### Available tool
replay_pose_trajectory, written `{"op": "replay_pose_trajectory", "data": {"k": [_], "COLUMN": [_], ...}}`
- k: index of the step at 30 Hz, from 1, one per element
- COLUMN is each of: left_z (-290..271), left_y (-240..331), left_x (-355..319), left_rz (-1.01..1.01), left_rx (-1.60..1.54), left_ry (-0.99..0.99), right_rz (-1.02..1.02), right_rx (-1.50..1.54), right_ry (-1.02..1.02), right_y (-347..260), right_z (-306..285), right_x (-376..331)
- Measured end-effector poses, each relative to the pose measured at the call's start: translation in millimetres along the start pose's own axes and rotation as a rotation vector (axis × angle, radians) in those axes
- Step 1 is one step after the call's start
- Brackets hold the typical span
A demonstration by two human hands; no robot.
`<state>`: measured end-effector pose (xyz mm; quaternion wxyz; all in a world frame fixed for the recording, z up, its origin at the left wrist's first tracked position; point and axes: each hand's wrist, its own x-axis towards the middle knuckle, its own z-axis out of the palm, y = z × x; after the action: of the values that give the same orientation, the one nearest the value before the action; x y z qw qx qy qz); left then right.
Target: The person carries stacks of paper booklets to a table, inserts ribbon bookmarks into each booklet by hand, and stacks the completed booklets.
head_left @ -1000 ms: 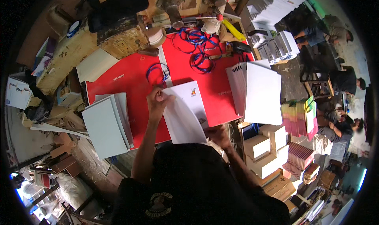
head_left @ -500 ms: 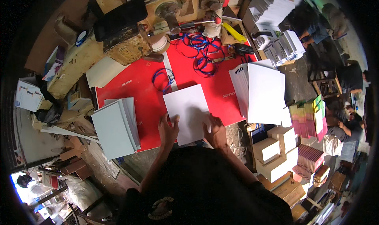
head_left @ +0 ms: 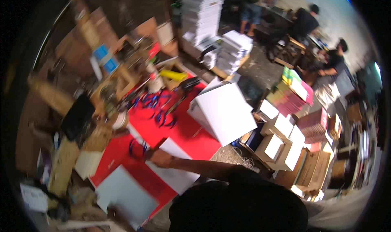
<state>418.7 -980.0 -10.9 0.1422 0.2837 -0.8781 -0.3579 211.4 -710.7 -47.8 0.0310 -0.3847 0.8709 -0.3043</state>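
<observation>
A white rectangular booklet or board (head_left: 178, 176) lies on the red tabletop (head_left: 179, 140) in front of me. My right hand (head_left: 160, 158) reaches across it to its far left edge, beside a loop of blue ribbon (head_left: 137, 149). Motion smears the fingers, so I cannot make out whether they pinch the ribbon. At the lower left, my left hand (head_left: 118, 215) is a dark blur by the near edge of the pale stack of sheets (head_left: 126, 195). Its fingers do not show clearly. More blue ribbon (head_left: 163, 120) lies tangled farther back.
A big white stack (head_left: 228, 114) stands at the table's right side. Beyond are cartons (head_left: 281, 136) and pink-edged stacks (head_left: 289, 89). A wooden machine or bench with a yellow-handled tool (head_left: 173, 75) borders the far left. Two people (head_left: 332, 65) sit at the far right.
My view has swung to the right. My right hand has left the white piece's right side for its far left edge. My left hand has moved from that piece to the pale stack.
</observation>
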Motion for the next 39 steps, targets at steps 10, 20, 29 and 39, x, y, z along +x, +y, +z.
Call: {"op": "replay_pose_trajectory", "data": {"k": [10, 20, 29, 39], "left_z": [6, 207, 186, 217], "left_y": [100, 134, 131, 147], "left_x": [7, 9, 32, 31], "left_rz": [0.278, 0.808, 0.271, 0.580], "left_rx": [0.210, 0.012, -0.403, -0.218], "left_ry": [0.184, -0.265, -0.496, -0.107], "right_rz": [-0.490, -0.064, 0.479, 0.720], "right_rx": [-0.300, -0.321, 0.126, 0.974], "right_ry": [-0.057, 0.005, 0.079, 0.018], "right_y": [39, 102, 80, -18], "right_z": [-6, -56, -92, -29], "right_x": [84, 69, -46, -216]}}
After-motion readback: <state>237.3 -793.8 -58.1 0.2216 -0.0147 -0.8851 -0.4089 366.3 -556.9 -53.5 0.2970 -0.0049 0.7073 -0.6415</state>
